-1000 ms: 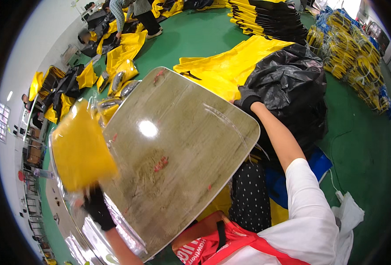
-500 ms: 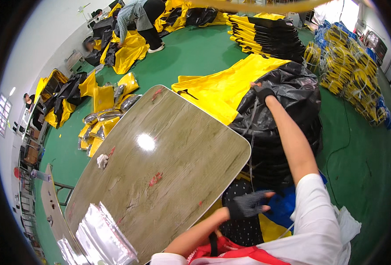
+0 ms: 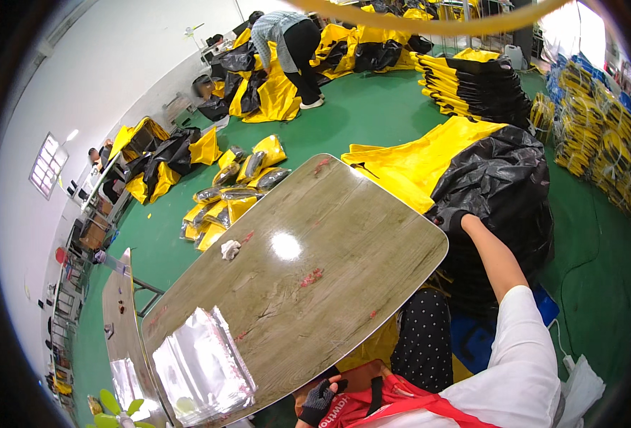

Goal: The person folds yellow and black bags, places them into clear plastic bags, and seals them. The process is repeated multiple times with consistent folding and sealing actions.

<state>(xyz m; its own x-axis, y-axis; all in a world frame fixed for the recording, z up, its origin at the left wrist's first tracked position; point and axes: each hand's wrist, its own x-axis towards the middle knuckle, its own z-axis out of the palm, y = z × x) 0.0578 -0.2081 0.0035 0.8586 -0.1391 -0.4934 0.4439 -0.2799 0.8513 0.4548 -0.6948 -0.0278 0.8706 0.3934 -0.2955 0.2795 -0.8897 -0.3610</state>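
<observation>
- The right hand (image 3: 452, 218), in a dark fingerless glove, touches the near side of the pile of sheets (image 3: 497, 167), just beside the table's rounded corner; its fingers look bent, but I cannot tell whether they have hold of an edge.
- The left hand (image 3: 318, 401), in a glove with a fine ribbed knit, is at the lower edge of the view, next to the red apron (image 3: 401, 399); its fingers are loosely curled, and I cannot tell if anything is in them.
- The pile stands beyond the table's right end: flat, smooth yellow plastic to the left, glossy black plastic to the right, wrinkled and bulging round.
- The table (image 3: 358, 250) has a shiny wood-grain top with a pale rim and reddish scuffs.
- On its near left part lies a stack of clear bags (image 3: 205, 367), thin, silvery and glaring; a crumpled white wad (image 3: 231, 249) sits near the far edge.
- Past that edge, plump yellow and black packets (image 3: 240, 196) lie heaped on the smooth green floor (image 3: 362, 107).
- Compared with half a second ago, the right hand is lower, down from the wrinkled black top toward the table corner.
- The left hand, then spread over the dotted trousers (image 3: 422, 335), is now by the apron.
</observation>
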